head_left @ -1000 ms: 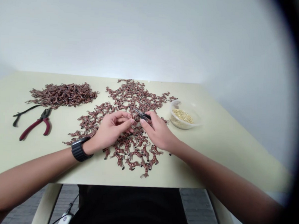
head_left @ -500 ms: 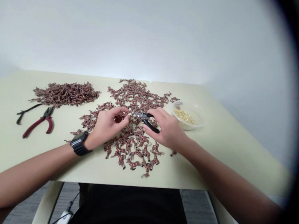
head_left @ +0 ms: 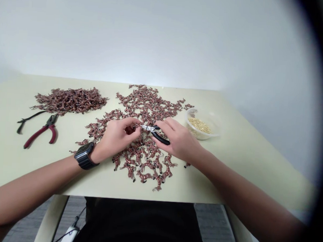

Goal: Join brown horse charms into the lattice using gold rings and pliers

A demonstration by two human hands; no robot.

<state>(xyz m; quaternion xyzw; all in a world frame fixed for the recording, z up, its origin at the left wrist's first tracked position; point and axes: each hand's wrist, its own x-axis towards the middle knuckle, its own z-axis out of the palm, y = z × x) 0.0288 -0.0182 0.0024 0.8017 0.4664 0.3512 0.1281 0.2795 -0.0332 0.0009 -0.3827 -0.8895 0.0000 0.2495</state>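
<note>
Two pairs of pliers. Red-handled pliers (head_left: 38,134) lying left, beside heap of brown horse figures (head_left: 70,101); spread figures (head_left: 146,102) centre. Left hand (head_left: 114,140) curled, grip unclear. Right hand (head_left: 179,140) clenching black-handled pliers (head_left: 157,133), tips at left hand. Plastic tub (head_left: 216,127) of gold bits (head_left: 199,125) far right.

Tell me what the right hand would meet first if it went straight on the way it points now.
The left hand: the steel nose of the black-handled pliers in the right hand points at its fingers, very close, though depth is unclear.

Craft table (head_left: 245,172); black-handled pliers (head_left: 160,137)
</note>
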